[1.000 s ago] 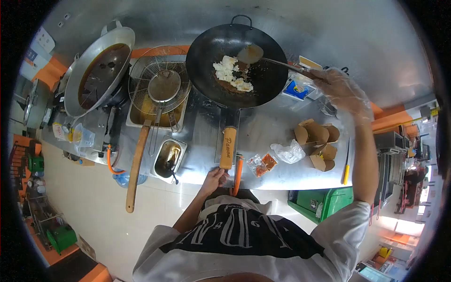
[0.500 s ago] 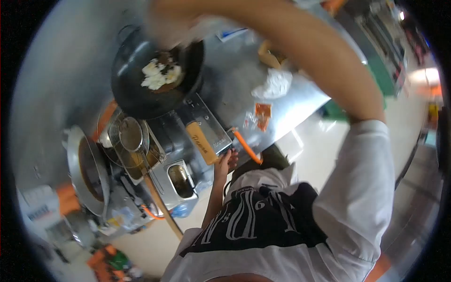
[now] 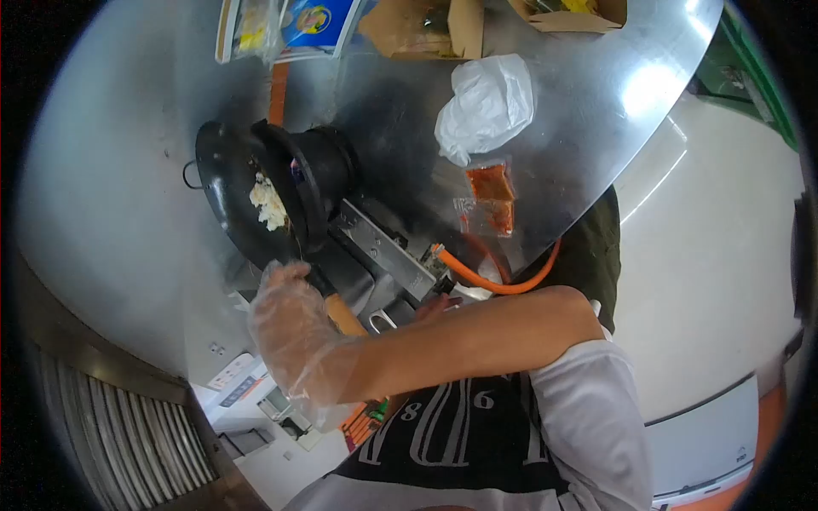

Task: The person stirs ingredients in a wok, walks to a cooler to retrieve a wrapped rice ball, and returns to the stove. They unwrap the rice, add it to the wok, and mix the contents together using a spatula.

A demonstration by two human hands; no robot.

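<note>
A black wok (image 3: 234,200) stands on the burner of a small stove (image 3: 392,251), with white and yellowish cooked egg (image 3: 268,203) inside. My right hand (image 3: 298,328), in a clear plastic glove, is at the wok's near rim beside its wooden handle (image 3: 345,315). Its fingers are pressed together; anything between them is hidden. My right forearm crosses in front of my body and partly covers my left hand (image 3: 436,307). The bare fingers of that hand are closed at the stove knob (image 3: 444,286).
An orange hose (image 3: 503,283) curves from the stove. Red sauce packets (image 3: 492,192) and a white plastic bag (image 3: 486,106) lie on the metal table (image 3: 392,102). Cardboard boxes (image 3: 426,30) and a blue-and-white packet (image 3: 317,24) are at the far side.
My right hand has come from above the wok's far side to its near rim. The view has shifted, so the egg and wok appear from another angle. My left hand remains beside the stove.
</note>
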